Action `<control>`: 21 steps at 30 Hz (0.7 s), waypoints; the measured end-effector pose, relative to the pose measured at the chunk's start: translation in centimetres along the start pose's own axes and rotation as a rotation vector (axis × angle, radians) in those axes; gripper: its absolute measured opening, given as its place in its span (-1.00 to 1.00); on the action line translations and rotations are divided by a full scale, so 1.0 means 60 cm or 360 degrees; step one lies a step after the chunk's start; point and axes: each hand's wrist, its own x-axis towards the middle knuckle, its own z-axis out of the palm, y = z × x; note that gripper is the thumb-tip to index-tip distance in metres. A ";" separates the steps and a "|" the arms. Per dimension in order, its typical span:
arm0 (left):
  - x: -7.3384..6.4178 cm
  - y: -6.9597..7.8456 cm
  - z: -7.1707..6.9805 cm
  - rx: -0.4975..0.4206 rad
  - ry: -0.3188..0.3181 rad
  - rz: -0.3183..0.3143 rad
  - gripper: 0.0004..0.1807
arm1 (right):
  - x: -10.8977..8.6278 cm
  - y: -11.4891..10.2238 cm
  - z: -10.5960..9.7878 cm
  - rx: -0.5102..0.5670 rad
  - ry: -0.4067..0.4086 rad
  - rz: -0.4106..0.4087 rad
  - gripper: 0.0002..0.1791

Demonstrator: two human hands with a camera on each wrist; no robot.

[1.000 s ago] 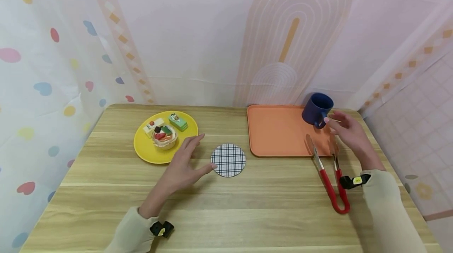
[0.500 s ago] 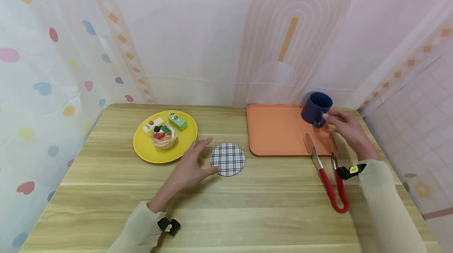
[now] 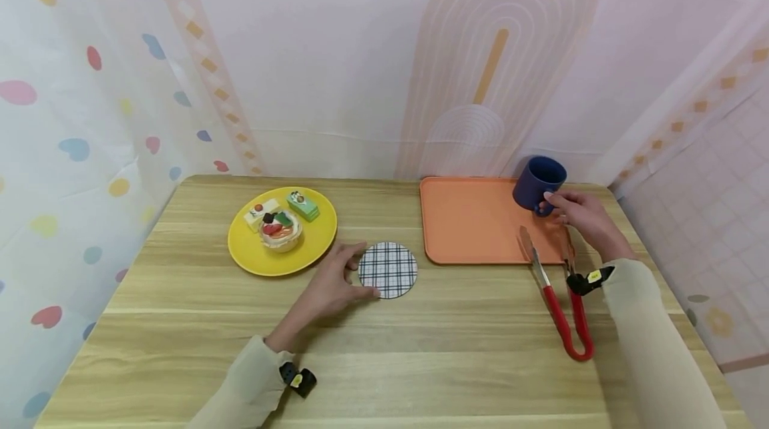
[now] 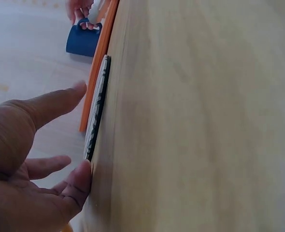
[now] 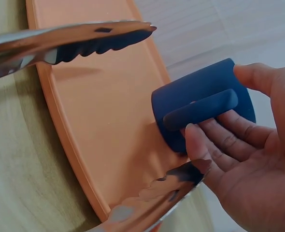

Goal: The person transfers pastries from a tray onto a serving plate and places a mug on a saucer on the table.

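My left hand (image 3: pixel 335 287) is beside a round plaid coaster (image 3: pixel 388 270) lying on the table. Its thumb and fingers are spread around the coaster's left side. A fingertip meets the coaster's edge in the left wrist view, where the thumb (image 4: pixel 60 102) stands clear of it. At the back right, my right hand (image 3: pixel 585 219) is at the handle (image 5: pixel 200 110) of a blue mug (image 3: pixel 539 182). In the right wrist view its fingers reach behind the handle, and the thumb lies near the mug's end. The mug stands upright on the orange tray (image 3: pixel 474 225).
Red-handled tongs (image 3: pixel 561 322) lie spread, metal tips over the tray's front right edge, close to the right hand. On the left a yellow plate (image 3: pixel 243 255) holds a tart (image 3: pixel 281 232) and two toy-like cake slices. A patterned curtain (image 3: pixel 336 82) borders the table.
My left hand has moved right, bringing thumb and fingers to the coaster. My right hand has shifted slightly left and its fingers have closed in on the mug's handle. The mug has stayed put.
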 end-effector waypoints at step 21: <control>0.011 -0.006 -0.004 -0.0038 -0.0062 0.0059 -0.11 | 0.027 0.028 0.003 0.0414 -0.0223 -0.0205 -0.53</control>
